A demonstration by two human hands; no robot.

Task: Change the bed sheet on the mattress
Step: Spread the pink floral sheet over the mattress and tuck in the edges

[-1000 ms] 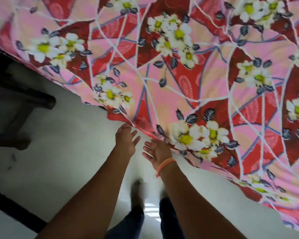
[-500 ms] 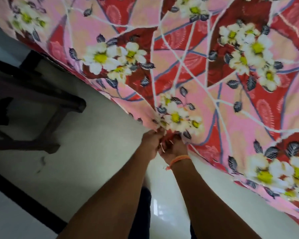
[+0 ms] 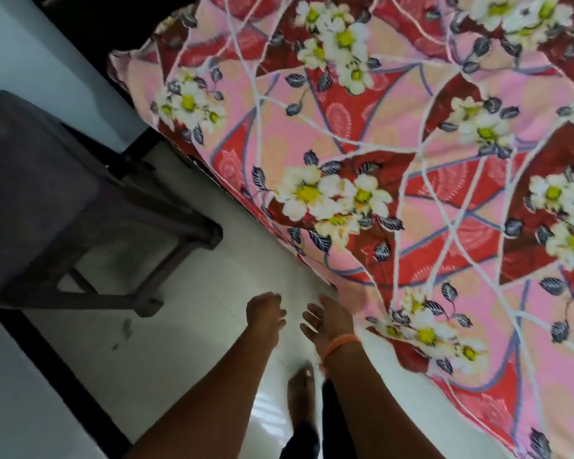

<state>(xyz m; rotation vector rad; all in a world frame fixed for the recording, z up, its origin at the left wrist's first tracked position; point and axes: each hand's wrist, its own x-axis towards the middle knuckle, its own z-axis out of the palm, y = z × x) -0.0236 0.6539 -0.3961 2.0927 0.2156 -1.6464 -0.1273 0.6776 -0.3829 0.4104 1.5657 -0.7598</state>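
Observation:
The pink and red bed sheet (image 3: 411,193) with white flowers lies spread across the right and upper part of the view, and its edge runs diagonally down over the floor. It hides the mattress. My left hand (image 3: 265,313) hangs over the floor just left of that edge, fingers loosely curled, holding nothing. My right hand (image 3: 328,321), with an orange band on the wrist, sits right at the sheet's edge. Its palm is turned left and its fingers are relaxed. Nothing shows in its grip.
A dark plastic stool (image 3: 63,193) stands on the white tiled floor (image 3: 179,359) to the left, close to the bed's side. A dark floor strip (image 3: 47,376) runs diagonally at lower left. My bare foot (image 3: 300,392) is below my hands.
Half a second ago both hands gripped the sheet's edge together. Now they have let go and drawn apart, and the sheet has dropped and settled to the right.

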